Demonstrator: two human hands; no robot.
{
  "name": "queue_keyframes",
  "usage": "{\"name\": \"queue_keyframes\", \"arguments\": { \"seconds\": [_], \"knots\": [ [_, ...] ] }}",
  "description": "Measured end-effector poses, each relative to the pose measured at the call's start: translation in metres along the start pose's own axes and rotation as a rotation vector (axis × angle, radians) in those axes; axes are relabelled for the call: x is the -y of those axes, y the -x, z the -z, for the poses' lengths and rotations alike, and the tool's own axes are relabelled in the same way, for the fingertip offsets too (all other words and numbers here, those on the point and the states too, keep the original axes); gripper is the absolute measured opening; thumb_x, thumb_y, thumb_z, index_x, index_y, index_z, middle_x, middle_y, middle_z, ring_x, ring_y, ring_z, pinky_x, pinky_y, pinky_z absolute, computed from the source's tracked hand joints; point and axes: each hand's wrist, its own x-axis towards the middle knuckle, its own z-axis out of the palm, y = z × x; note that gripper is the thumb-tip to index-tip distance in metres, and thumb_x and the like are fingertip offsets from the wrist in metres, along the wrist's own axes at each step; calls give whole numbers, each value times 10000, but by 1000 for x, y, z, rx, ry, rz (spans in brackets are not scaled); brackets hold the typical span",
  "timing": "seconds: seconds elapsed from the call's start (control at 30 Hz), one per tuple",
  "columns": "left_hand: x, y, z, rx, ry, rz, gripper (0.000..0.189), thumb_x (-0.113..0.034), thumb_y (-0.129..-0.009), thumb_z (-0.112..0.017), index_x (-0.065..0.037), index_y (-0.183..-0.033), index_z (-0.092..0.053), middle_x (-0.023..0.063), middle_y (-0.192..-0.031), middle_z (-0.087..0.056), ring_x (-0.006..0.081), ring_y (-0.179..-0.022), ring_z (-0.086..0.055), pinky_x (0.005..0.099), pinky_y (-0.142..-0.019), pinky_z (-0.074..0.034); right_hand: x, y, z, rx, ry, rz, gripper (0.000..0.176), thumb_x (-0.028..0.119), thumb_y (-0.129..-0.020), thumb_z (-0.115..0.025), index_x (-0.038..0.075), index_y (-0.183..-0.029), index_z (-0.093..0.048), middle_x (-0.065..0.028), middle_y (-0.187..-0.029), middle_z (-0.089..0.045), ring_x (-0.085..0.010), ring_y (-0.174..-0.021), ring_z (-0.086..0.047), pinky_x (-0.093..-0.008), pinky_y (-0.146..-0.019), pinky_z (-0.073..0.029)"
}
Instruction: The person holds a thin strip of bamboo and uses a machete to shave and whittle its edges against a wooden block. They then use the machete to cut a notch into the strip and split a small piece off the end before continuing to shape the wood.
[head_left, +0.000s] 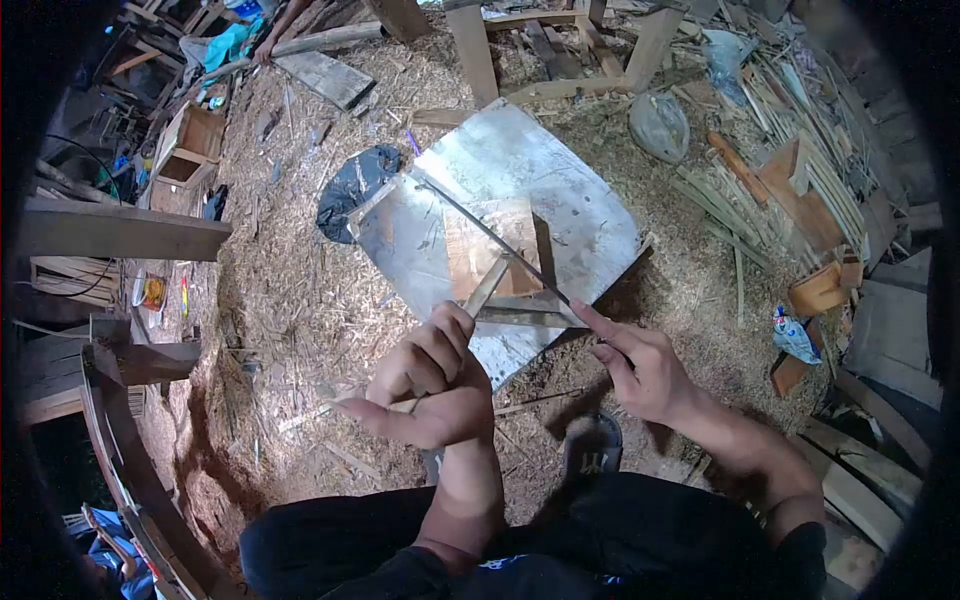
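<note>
My left hand (425, 380) is closed around a narrow wooden strip (487, 287), whose pale end points up and to the right past my fist. In my right hand (645, 375) is a long, thin dark rod-like tool (485, 230), gripped near its lower end with the index finger stretched along it. The rod slants up to the left and overlaps the strip's tip in this view. Beneath both lies a square wooden block (490, 245) on a worn, light-coloured board (590, 200). A short wooden bar (525, 317) lies at the block's near side.
Shavings (310, 300) cover the ground. A black plastic bag (355, 190) lies left of the board, a clear bag (660, 127) at its upper right. Wooden beams (120, 230) stand at left, timber strips (800, 110) at right. Another person's arm (280, 30) shows at upper left.
</note>
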Motion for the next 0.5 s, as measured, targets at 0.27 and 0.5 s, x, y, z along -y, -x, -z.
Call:
{"name": "queue_keyframes", "arguments": {
  "seconds": [0.27, 0.5],
  "knots": [
    [-1, -7, -5, -11, -17, 16, 713, -633, -1034, -122, -132, -531, -193, -7, -451, -199, 140, -440, -150, 329, -502, -210, 6, -11, -4, 39, 93, -51, 613, 7, -934, -587, 196, -1504, -463, -198, -734, -618, -280, -607, -608, -414, -594, -501],
    [0, -11, 0, -92, 59, 48, 706, -623, -1037, -122, -131, -533, -176, -15, -456, -186, 141, -440, -149, 326, -495, -214, 18, -14, 4, -106, 106, 55, 599, 54, -941, -598, 229, -1498, -462, -188, -763, -652, -304, -611, -641, -430, -604, -528]
  ]
}}
